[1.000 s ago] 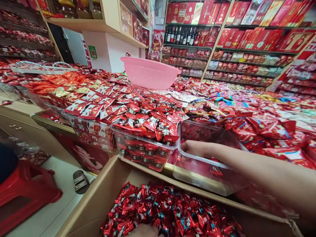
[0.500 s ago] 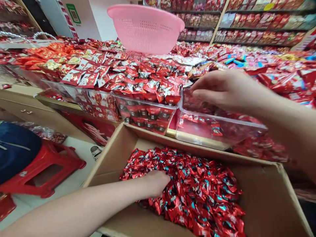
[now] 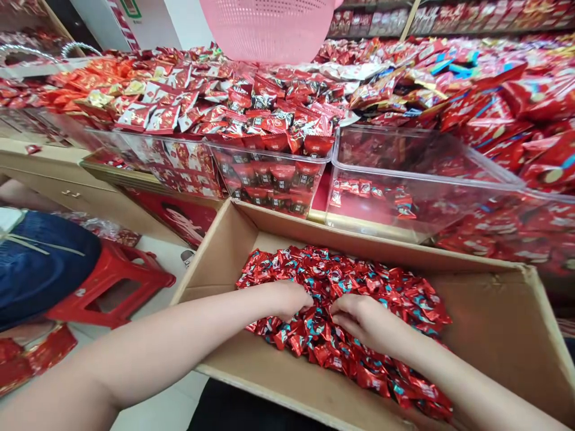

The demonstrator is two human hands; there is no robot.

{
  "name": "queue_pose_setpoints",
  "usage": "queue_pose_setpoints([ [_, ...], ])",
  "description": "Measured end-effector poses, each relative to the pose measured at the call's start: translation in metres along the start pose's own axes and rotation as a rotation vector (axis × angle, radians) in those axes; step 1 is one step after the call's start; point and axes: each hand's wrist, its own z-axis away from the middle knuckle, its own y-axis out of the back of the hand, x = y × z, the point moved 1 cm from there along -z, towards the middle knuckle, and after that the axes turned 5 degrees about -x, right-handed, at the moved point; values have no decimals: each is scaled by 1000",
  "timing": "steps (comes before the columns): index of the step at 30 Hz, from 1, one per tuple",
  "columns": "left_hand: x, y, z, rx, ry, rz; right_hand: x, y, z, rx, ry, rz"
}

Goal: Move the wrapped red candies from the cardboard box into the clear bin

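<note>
A large open cardboard box (image 3: 494, 323) stands in front of me with a heap of red foil-wrapped candies (image 3: 395, 293) in it, some showing blue marks. My left hand (image 3: 287, 299) is down in the heap, its fingers curled round candies and their tips hidden. Facing it a short way to the right, my right hand (image 3: 359, 317) is bent into the same heap, fingers curled in among the candies. How many candies each hand holds is hidden. Just behind the box is a clear plastic bin (image 3: 422, 197) with a few small red-wrapped candies low inside.
Clear bins of dark red packets (image 3: 281, 173) and other wrapped sweets line the counter. A pink basket (image 3: 274, 30) rests on top of them. A red stool (image 3: 121, 281) is at left with a seated person in dark blue shorts (image 3: 49, 257).
My right hand has come down from over the clear bin into the candies beside my left hand. My left hand stays in the heap. The view has tilted downward.
</note>
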Motion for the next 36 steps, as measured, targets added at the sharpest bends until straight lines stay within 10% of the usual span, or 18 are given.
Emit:
queue_pose_setpoints([
  [17, 10, 16, 26, 404, -148, 491, -19, -5, -7, 303, -107, -638],
  [28, 6, 31, 29, 324, -339, 1292, -31, 30, -2, 207, -134, -1197],
  [36, 11, 38, 37, 284, -457, 1655, -36, 64, 16, 510, -186, -1056],
])
